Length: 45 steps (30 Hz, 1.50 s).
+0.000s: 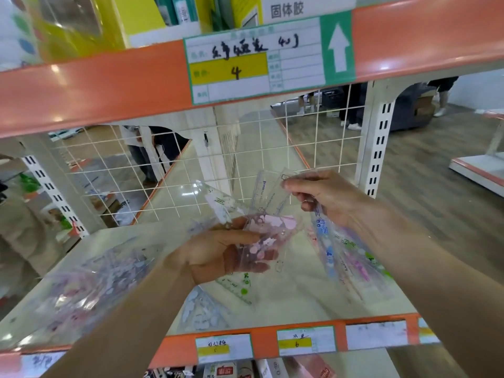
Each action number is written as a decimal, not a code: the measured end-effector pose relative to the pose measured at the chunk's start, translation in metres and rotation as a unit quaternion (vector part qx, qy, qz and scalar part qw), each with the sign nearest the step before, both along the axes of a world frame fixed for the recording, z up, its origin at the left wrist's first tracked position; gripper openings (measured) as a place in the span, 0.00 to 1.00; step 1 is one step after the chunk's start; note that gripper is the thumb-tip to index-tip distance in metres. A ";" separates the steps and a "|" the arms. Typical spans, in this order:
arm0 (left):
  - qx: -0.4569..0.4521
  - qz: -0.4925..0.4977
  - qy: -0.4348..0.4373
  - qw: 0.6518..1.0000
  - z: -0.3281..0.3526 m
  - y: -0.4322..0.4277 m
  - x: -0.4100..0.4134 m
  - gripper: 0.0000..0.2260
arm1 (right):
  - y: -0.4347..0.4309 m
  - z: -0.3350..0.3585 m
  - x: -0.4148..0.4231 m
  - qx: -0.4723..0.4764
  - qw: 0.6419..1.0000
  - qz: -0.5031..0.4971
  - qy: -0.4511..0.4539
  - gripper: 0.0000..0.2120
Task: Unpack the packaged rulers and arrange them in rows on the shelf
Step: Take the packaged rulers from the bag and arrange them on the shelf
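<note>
Big cream shelf [297,296] fills most of the view, so everything's placed off that. Right above the shelf is an orange rail [109,85] w/ a handwritten price label [256,61] on it, yellow box says 4. Along the shelf's back edge there's a white wire grid [191,165]; floor & ppl's legs show thru it.

On the shelf's left half lies a large clear bag [90,285] stuffed w/ pinkish/purple patterned stuff, too blurry to count tbh. On the shelf's right half a bunch of loose rulers [346,257] lie side by side, w/ blue, pink & green prints.

Both hands are over the middle of the shelf, not touching it. Left hand [215,255] is curled round a clear pack w/ pink blobs [267,241], thumb on top, fingers underneath. Right hand [327,197] is higher, nearer the shelf's back, thumb & fingertips pinching the top end of a see-thru ruler [268,192] whose lower end reaches that pack. Can't tell if the blue ruler under the R palm is held or just lying there.

Toward the shelf's front, below the left hand, a green-print set square [237,287] lies flat, w/ a blue-white dotted piece [199,309] just beside it. Small price tags [305,342] sit on the shelf's orange front lip.
</note>
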State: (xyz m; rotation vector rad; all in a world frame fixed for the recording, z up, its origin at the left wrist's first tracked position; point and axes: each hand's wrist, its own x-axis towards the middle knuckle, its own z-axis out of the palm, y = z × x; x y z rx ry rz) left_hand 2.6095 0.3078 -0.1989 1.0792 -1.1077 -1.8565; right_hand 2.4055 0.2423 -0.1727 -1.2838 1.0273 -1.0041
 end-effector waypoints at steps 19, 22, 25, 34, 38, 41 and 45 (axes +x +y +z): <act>-0.011 0.049 0.079 0.996 -0.012 0.002 -0.022 0.13 | -0.003 -0.015 -0.044 0.097 0.990 -0.019 -0.102 0.14; -0.015 0.025 0.062 0.998 -0.013 0.002 -0.020 0.15 | -0.003 -0.015 -0.040 0.106 0.990 -0.029 -0.084 0.11; -0.019 -0.010 0.029 0.999 -0.014 0.004 -0.019 0.17 | -0.004 -0.014 -0.038 0.114 0.990 -0.023 -0.081 0.08; -0.044 0.021 0.068 0.997 -0.011 0.010 -0.004 0.19 | -0.015 -0.001 -0.055 0.029 0.987 -0.153 -0.029 0.09; -0.020 0.062 0.051 0.997 -0.015 0.010 0.015 0.19 | -0.028 0.000 -0.081 -0.033 0.975 -0.220 0.007 0.10; 0.006 0.088 0.042 0.995 -0.019 0.010 0.025 0.17 | -0.032 -0.008 -0.089 -0.024 0.974 -0.224 0.003 0.10; 0.031 0.129 0.028 0.991 -0.019 0.011 0.041 0.16 | -0.034 -0.024 -0.079 0.052 0.984 -0.169 -0.034 0.11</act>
